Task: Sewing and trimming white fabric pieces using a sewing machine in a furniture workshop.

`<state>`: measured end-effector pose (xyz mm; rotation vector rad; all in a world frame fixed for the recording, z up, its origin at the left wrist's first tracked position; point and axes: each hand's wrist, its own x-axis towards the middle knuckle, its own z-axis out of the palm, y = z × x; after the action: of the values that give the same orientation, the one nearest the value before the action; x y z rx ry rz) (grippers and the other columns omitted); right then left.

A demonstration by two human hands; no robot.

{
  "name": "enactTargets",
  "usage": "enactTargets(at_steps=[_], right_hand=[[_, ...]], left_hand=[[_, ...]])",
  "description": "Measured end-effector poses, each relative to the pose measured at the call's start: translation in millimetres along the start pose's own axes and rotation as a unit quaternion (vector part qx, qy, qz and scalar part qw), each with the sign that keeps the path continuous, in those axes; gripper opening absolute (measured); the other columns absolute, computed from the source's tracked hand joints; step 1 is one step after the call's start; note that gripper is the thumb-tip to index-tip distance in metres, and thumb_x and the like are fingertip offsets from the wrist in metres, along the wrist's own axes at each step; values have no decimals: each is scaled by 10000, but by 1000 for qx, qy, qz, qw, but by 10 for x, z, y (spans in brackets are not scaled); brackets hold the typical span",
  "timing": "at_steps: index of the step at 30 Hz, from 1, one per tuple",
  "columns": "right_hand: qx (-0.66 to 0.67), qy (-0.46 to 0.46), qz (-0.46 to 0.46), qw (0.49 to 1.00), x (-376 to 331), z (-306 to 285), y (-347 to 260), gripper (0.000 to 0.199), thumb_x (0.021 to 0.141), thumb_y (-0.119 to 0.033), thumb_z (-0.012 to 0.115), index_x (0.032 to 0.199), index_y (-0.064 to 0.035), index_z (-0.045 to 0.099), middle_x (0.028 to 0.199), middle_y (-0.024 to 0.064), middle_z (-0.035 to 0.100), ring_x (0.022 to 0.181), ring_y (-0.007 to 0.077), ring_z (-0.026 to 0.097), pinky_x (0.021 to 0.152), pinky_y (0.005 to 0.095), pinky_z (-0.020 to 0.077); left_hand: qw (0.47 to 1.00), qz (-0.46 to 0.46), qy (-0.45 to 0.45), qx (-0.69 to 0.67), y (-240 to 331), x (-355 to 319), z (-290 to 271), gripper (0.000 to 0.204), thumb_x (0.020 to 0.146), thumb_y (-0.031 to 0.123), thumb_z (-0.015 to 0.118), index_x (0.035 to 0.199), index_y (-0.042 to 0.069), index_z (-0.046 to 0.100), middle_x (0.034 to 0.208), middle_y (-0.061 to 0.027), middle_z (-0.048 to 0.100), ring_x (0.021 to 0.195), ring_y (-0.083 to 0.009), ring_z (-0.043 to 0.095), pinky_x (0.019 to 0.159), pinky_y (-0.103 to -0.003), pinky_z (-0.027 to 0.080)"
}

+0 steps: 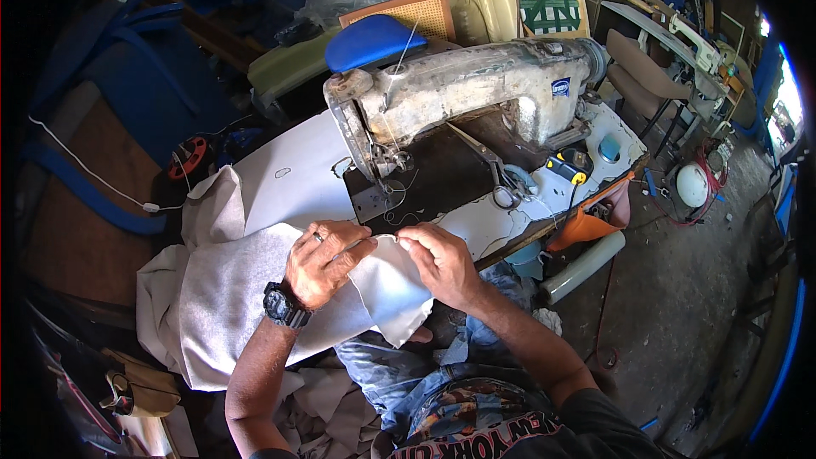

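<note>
A large piece of pale grey-beige fabric (234,302) drapes over the near left of the table and onto my lap. My left hand (323,262), with a watch at its wrist, is closed on the fabric's upper edge. Just to its right, my right hand (438,265) pinches the same edge between thumb and forefinger. A lighter flap hangs below the two hands. Beyond them stands a worn industrial sewing machine (459,85); its needle area is a little past my fingers, and loose white thread trails there. The fabric edge between my fingertips is partly hidden.
Metal scissors (486,160) lie on the machine bed, near a yellow-and-black tool (568,168) and a small blue round item (609,150). An orange cloth (586,221) hangs off the table's right edge. A brown chair (642,76) and a white round object (692,185) stand farther right.
</note>
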<state>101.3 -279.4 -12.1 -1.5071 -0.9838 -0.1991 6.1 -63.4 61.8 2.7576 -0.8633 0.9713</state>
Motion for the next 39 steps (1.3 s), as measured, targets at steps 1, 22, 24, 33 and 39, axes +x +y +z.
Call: enactTargets(at_steps=[1,22,24,33,39], right_hand=[[0,-2,-2,1000,2,-15,22,137,995,-20,640,1122,24,666,1007,159,706,878,278,689,793,368,559],[-199,-228,51,952,973,35,1054,142,865,-177,780,920,-50,748,897,148,726,896,343,672,844,450,539],[-229,-264,57,935,857,-102,848,115,875,-162,765,902,-55,731,905,143,710,918,349,654,875,456,523],[-177,-367,-25,913,794,-264,643,46,946,-69,651,947,-41,615,952,99,575,957,301,585,858,431,487],[-236,-394,104,882,1220,-269,817,104,936,-107,666,997,-26,691,994,201,716,927,366,711,823,464,556]], left_hand=[[1000,-1,2,1,-6,-2,1,377,720,83,703,1093,75,760,1187,-71,707,1091,-275,692,919,-407,567],[946,-209,-21,-246,-32,-227,623,377,711,-155,590,1040,28,616,1082,-146,685,945,-362,693,833,-432,578],[980,-156,-40,-118,-154,-174,599,294,762,-80,670,1034,17,615,1328,-153,639,1057,-361,670,992,-494,539],[971,-127,-96,-180,-395,-112,760,344,837,128,756,1135,-7,648,1375,-187,653,1161,-364,637,1016,-472,509],[961,-162,-95,-204,-388,-100,799,419,846,114,737,1236,-5,641,1228,-168,709,1124,-360,643,989,-481,518]])
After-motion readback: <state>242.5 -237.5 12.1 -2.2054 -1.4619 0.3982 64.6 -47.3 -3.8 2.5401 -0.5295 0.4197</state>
